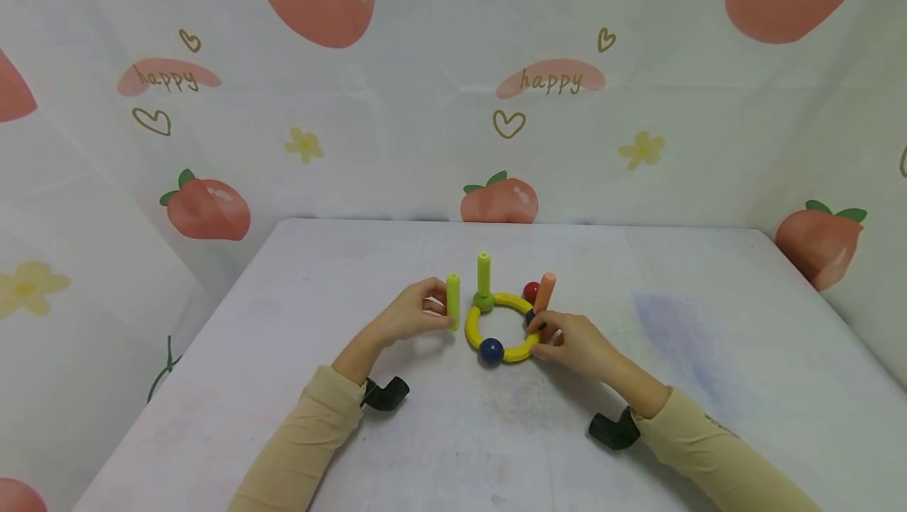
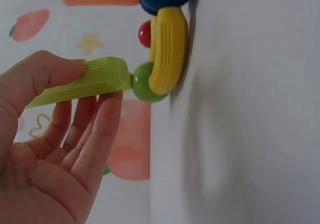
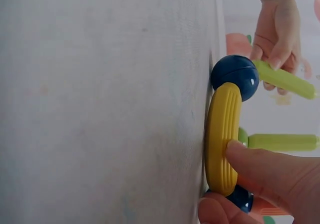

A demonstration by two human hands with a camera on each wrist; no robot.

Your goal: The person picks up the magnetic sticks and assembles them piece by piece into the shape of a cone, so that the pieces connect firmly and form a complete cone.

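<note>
Upright between the thumb and fingers of my left hand (image 1: pixel 411 313) is a yellow-green ribbed rod (image 1: pixel 453 303), just left of a ring on the table. Curved yellow rods (image 1: pixel 473 328) and balls make up the ring. Its near ball (image 1: pixel 491 351) is dark blue; a green ball (image 1: pixel 483 302) at the back left carries another upright yellow-green rod (image 1: pixel 484 274). An orange rod (image 1: pixel 545 291) leans up from a second dark blue ball (image 3: pixel 242 198) at the right. There, my right hand (image 1: pixel 577 344) pinches the ring, its thumb on a curved yellow rod (image 3: pixel 222 139).
A red ball (image 1: pixel 530 291) sits at the back right of the ring. Black wrist mounts (image 1: pixel 387 394) hang beneath both sleeves. The white table (image 1: pixel 694 323) ends at a peach-printed cloth backdrop (image 1: pixel 411 157).
</note>
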